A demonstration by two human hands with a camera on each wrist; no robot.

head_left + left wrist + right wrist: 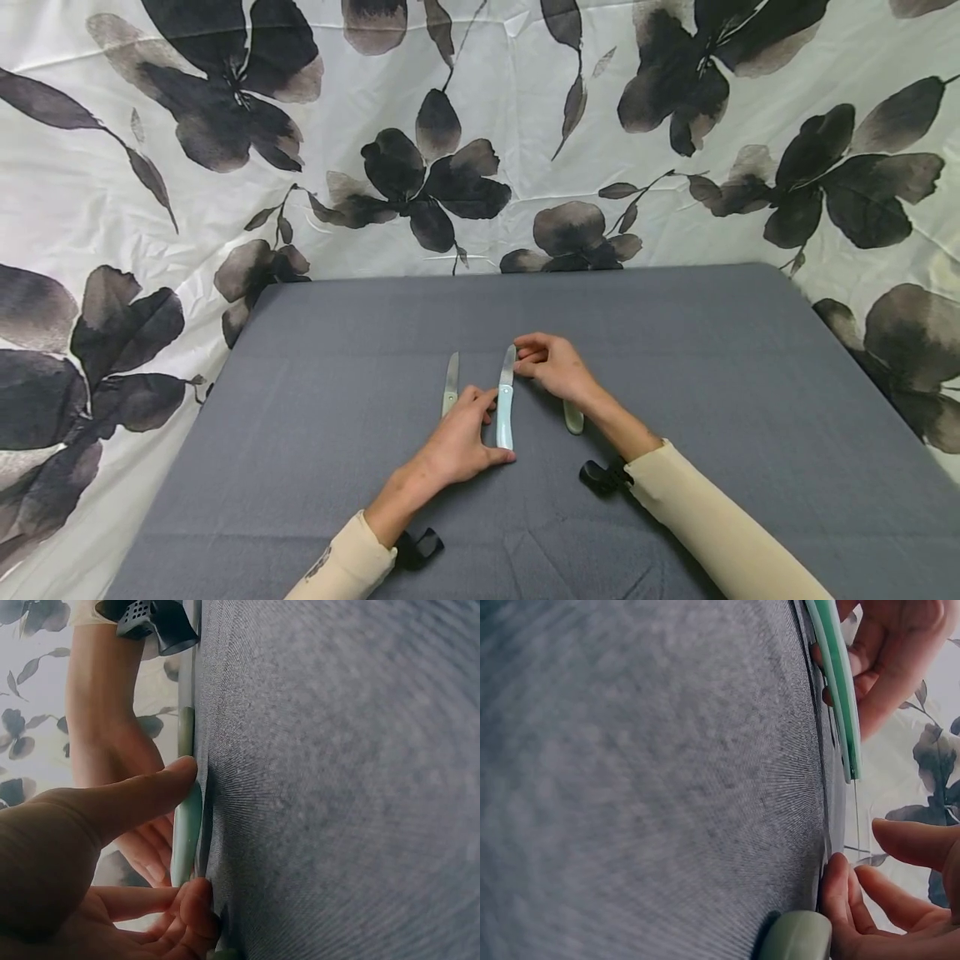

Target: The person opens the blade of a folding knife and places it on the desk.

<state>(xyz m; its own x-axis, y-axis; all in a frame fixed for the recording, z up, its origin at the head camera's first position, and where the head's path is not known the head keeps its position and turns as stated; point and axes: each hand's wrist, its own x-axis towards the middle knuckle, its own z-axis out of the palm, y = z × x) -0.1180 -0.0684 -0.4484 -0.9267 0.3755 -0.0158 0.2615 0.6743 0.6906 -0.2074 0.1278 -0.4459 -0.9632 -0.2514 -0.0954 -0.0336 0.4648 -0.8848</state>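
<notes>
A small knife with a light blue handle (505, 419) lies between the two hands, its blade (507, 367) pointing away from me. My left hand (459, 443) holds it by the handle, thumb at the butt end and fingers near the blade end. Around the blade's tip is my right hand (558, 367); in the right wrist view its thumb (915, 844) stands apart from the fingers. Left of the left hand lies a knife with a pale green handle (449, 403). Under the right wrist a green handle (573, 418) shows, the rest of it hidden.
A grey cloth (337, 333) covers the table, with creases near the front. Behind it and along the sides hangs a white sheet with dark flowers (555, 179). Black cameras sit on both wrists, close over the cloth.
</notes>
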